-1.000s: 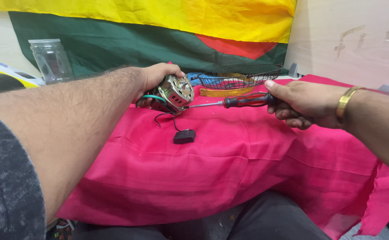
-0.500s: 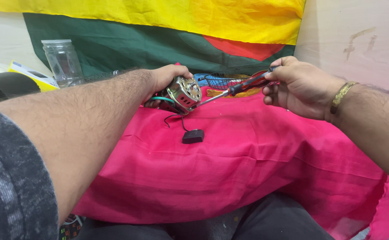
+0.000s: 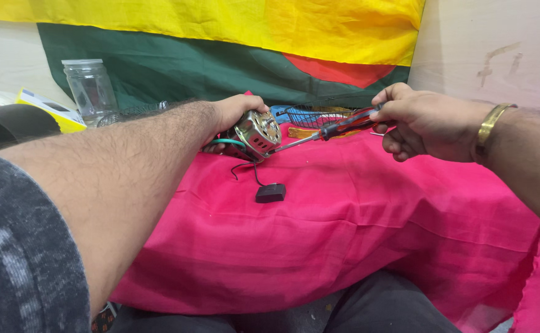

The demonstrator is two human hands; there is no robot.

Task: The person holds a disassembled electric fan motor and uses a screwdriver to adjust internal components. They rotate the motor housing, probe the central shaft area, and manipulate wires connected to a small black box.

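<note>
Motor [image 3: 257, 134], small, metal, round with holes in its casing, sits on the pink cloth [image 3: 344, 234], clamped under the left hand [image 3: 236, 114]. Green and black wires come out of it on the near side; the black one runs down to a small black box [image 3: 270, 193] lying on the cloth just below the left hand. Screwdriver [image 3: 328, 130] with red and black handle is gripped in the closed right hand [image 3: 421, 120], shaft slanting down-left, tip touching the motor's face. Gold bangle [image 3: 491, 123] on the right wrist.

Behind and between the hands: a dark wire basket [image 3: 313, 114] with an orange-brown strip just in front of it, partly hidden by the screwdriver. Left of the left forearm: clear glass jar [image 3: 91, 89], a yellow box [image 3: 51, 110], a dark rounded thing at the edge, kind unclear. Yellow, green and red cloth hangs on the wall behind. Nothing lies between the two hands except the screwdriver shaft.

Motor is at the left hand's fingertips, well left of the right hand, linked to it only by the screwdriver.

Versus half a second ago: same grips, tip at the motor as before, black box hasn't moved; right hand a bit lower and the handle less steep.
</note>
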